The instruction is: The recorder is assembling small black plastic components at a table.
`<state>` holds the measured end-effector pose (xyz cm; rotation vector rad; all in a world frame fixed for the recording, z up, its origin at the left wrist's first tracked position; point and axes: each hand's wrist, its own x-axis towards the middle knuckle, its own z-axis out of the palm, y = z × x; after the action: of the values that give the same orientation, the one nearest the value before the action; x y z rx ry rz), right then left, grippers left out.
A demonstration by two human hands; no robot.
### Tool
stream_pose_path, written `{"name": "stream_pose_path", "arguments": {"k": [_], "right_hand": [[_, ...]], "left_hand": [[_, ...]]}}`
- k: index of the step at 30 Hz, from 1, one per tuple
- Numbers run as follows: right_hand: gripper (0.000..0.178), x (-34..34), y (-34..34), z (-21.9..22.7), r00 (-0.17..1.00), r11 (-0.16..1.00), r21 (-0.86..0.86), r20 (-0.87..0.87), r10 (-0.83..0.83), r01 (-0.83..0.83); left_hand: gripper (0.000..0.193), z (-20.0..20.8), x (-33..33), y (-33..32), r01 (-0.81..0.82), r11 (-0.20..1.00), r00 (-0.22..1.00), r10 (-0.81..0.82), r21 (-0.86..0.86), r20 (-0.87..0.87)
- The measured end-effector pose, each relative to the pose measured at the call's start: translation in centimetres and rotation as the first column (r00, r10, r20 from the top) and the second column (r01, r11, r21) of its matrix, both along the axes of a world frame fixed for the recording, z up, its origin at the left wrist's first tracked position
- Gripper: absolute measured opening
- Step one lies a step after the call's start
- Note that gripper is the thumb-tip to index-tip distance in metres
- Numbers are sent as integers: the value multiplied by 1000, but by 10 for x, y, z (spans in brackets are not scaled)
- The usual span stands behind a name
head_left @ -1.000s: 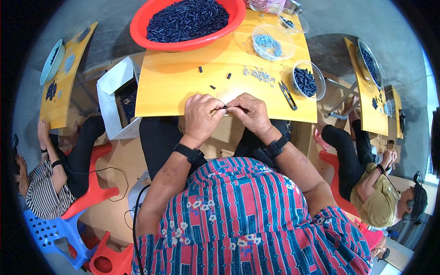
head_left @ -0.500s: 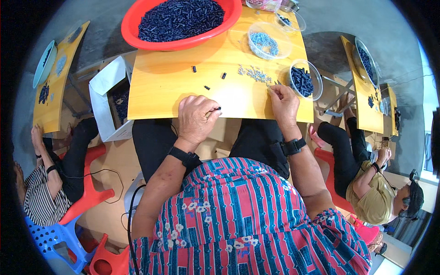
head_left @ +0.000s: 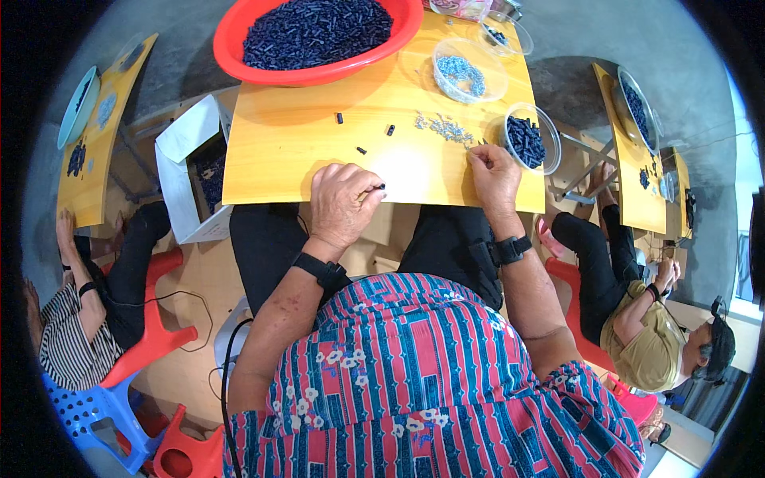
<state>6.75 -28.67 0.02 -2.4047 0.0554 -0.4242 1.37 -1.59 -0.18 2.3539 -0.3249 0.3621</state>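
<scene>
My left hand is at the front edge of the yellow table, its thumb and fingers closed on a small black plastic piece whose end peeks out. To the right, my right hand rests at the tabletop with thumb and forefinger pinched together, beside a scatter of tiny silvery bits. A thin dark tip shows by those fingers; what they hold is too small to make out. Three loose black pieces, one of them nearest the silvery bits, lie between the hands and a large red basin.
The red basin is heaped with black pieces. Clear tubs stand at the right: one with black pieces, one with silvery bits. An open white box is left of the table. Other people sit at yellow tables on both sides.
</scene>
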Motion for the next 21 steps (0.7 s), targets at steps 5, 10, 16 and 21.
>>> {"name": "stream_pose_path", "arguments": {"k": [5,10,16,21], "right_hand": [[9,2,-1,-2,1000,999,35,-6,-18,18],[11,4,-5,-4,1000,1000,-15,3,8,-8],[14,3,-3,0,997,1000,-16,-72,20,-21],[15,1,-2,4,995,999,-21,-98,28,-31]], "left_hand": [[10,0,0,1,4,1000,1000,-4,5,-4],[10,0,1,0,5,1000,1000,-5,4,11],[10,2,0,0,-2,1000,1000,2,2,14],[10,-1,1,0,7,1000,1000,-8,-13,-18]]}}
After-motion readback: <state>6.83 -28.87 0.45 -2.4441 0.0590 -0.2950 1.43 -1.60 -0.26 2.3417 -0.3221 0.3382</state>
